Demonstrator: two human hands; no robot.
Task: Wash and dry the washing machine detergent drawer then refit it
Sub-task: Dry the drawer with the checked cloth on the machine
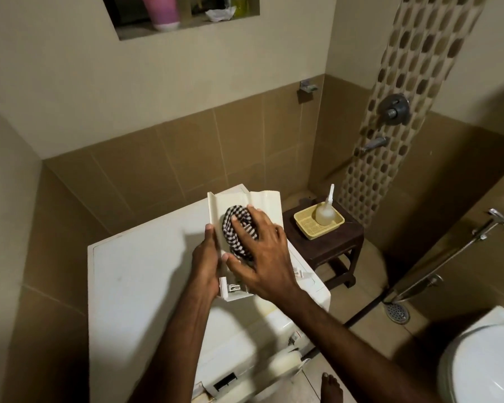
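Note:
The cream detergent drawer (266, 206) is held above the top of the white washing machine (140, 274), its underside or side facing me. My left hand (207, 257) grips the drawer's left edge. My right hand (262, 257) presses a black-and-white checked cloth (236, 225) against the drawer's surface, fingers spread over it. The empty drawer slot (224, 382) shows dark on the machine's front panel, low in view.
A dark wooden stool (332, 245) right of the machine carries a yellow tray (303, 225) with a clear bottle (325, 210). A toilet (483, 362) is at the lower right, a floor drain (397, 312) and hand sprayer (489, 225) beyond. My bare foot (330, 388) is by the machine.

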